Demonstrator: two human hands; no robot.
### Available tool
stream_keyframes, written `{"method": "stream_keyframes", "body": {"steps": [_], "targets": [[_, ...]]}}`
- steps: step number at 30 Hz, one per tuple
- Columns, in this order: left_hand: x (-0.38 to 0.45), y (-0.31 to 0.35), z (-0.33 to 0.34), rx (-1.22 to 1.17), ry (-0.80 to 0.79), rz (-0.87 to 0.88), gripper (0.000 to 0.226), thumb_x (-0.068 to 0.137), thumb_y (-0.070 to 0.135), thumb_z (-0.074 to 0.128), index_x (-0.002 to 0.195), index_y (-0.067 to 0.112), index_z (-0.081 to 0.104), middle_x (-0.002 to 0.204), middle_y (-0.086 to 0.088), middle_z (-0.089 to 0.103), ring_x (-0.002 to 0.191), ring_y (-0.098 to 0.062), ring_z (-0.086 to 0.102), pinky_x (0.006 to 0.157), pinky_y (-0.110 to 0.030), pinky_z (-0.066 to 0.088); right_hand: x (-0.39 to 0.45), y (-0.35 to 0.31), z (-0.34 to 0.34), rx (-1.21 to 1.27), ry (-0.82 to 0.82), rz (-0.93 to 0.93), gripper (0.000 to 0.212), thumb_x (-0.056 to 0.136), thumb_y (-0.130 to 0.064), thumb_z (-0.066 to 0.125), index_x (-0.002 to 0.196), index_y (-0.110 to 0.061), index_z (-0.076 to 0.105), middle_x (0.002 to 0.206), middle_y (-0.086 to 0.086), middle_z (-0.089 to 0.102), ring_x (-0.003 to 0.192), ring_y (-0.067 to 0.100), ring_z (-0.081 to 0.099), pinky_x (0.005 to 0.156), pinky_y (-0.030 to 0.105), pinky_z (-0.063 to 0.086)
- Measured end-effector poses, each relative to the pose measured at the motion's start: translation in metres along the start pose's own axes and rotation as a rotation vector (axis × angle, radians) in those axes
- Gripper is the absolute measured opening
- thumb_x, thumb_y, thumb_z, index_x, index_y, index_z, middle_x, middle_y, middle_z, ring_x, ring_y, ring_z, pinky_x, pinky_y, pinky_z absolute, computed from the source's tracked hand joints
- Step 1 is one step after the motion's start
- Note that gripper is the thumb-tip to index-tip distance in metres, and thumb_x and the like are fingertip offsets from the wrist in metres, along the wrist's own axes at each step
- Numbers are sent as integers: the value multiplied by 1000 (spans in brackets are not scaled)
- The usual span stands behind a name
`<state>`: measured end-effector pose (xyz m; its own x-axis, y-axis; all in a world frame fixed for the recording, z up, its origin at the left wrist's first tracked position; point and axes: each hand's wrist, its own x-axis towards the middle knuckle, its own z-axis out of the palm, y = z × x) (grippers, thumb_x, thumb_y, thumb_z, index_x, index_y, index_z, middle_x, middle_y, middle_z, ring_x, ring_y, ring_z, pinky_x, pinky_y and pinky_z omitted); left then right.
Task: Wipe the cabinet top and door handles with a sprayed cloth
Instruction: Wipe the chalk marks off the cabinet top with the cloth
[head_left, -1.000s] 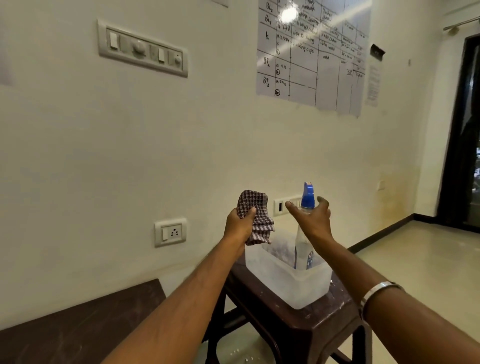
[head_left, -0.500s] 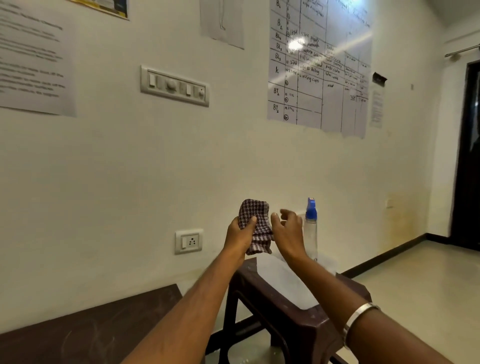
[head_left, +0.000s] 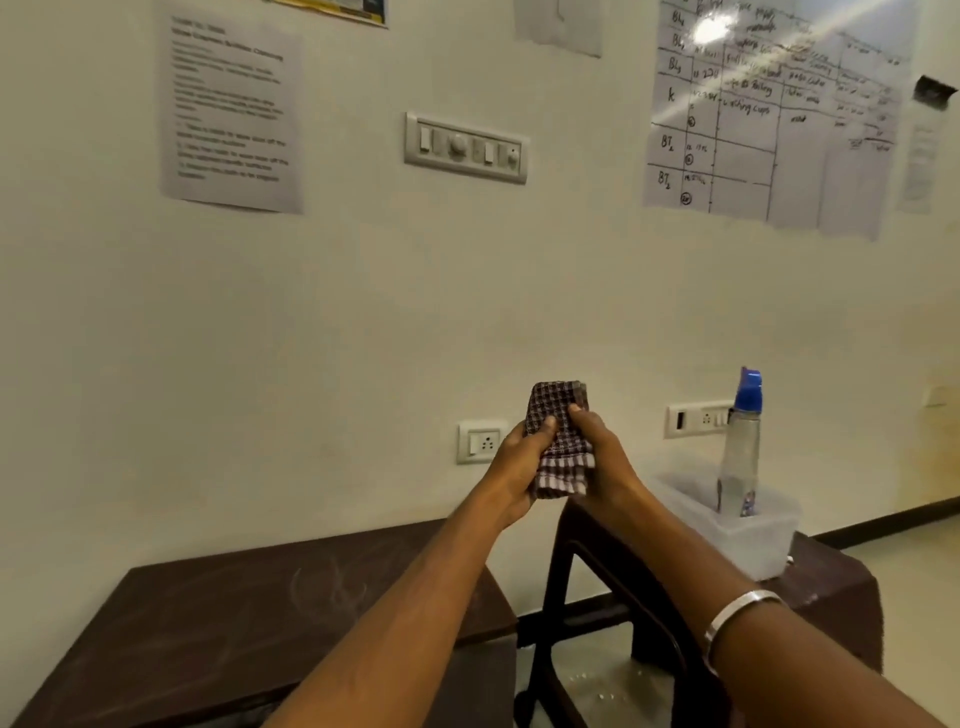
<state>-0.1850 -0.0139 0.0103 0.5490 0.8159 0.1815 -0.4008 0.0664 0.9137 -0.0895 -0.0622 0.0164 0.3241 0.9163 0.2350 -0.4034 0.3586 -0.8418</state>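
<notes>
both hands (head_left: 563, 462) mid-frame have fingers pinching the folded checked cloth (head_left: 558, 441), probably bunching it into a pad for wiping the bench (head_left: 249, 623) lower left

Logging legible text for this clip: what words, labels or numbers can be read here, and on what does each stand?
"Bl4", "k", "BT2" (twice): handwritten in the left column of the wall chart.
"washing cups": apparently, in the chart's "k" row; its other cells are too blurred to read.
Printed notice: too blurred to read.
Spray bottle label: too small to read.
Small sheet at far right: unreadable.
Checked cloth, switch panel: no text visible.
</notes>
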Motion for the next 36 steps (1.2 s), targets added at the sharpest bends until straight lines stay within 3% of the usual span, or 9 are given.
{"method": "stream_keyframes", "body": {"steps": [5,8,12,18,21,24,28,32,36], "targets": [[-1,-1,-39,122,143,5,35,89,38,63,117,16,60,107,-7,72,96,-24,70,83,-42,57,11,42,30,71,36,-42,31,97,-26,50,122,-8,51,115,19,63,99,30,67,79,44,58],[-9,2,-64,399,291,-1,58,82,56,63,121,14,55,112,-6,69,96,-20,69,80,-34,57,16,71,39,128,26,-27,24,99,-24,48,120,-12,49,115,18,61,99,30,66,87,49,56],[-27,-7,-103,892,490,-9,87,75,74,54,136,14,40,133,-4,37,116,-24,54,79,-31,49,18,107,50,13,39,72,28,101,-27,44,127,-18,40,120,20,59,105,38,64,91,58,52],[-59,-42,-179,1389,581,96,61,93,54,44,139,15,39,138,-5,37,130,-22,38,107,-42,37,34,165,63,-235,59,214,29,99,-34,46,125,-27,34,111,15,58,97,34,64,82,52,57],[-81,-65,-222,1613,628,112,56,96,47,38,141,16,39,146,-6,35,138,-24,27,115,-42,23,44,199,62,-385,104,266,35,98,-35,47,128,-26,32,113,15,58,100,34,62,91,56,52],[-104,-90,-262,1729,663,78,58,98,46,30,148,17,30,158,-4,21,147,-21,8,120,-40,1,56,227,55,-569,155,286,38,98,-36,47,130,-22,31,113,14,57,98,33,60,93,56,51],[-114,-117,-298,1798,620,46,63,97,51,18,152,20,18,161,-1,11,148,-18,-2,119,-37,-11,79,253,46,-801,195,267,36,98,-32,48,128,-17,33,109,18,59,93,36,61,87,51,53],[-103,-141,-311,1775,588,96,64,96,53,16,152,23,19,160,3,13,148,-14,-3,120,-37,-9,112,267,34,-1085,189,154,30,98,-25,46,124,-14,36,102,17,59,74,29,54,69,39,46],[-89,-156,-319,1775,613,97,66,95,55,14,153,24,14,160,7,9,147,-10,-7,120,-36,-9,154,274,16,-1351,177,24,29,98,-24,45,123,-11,36,103,20,59,82,35,55,70,40,43]]}}
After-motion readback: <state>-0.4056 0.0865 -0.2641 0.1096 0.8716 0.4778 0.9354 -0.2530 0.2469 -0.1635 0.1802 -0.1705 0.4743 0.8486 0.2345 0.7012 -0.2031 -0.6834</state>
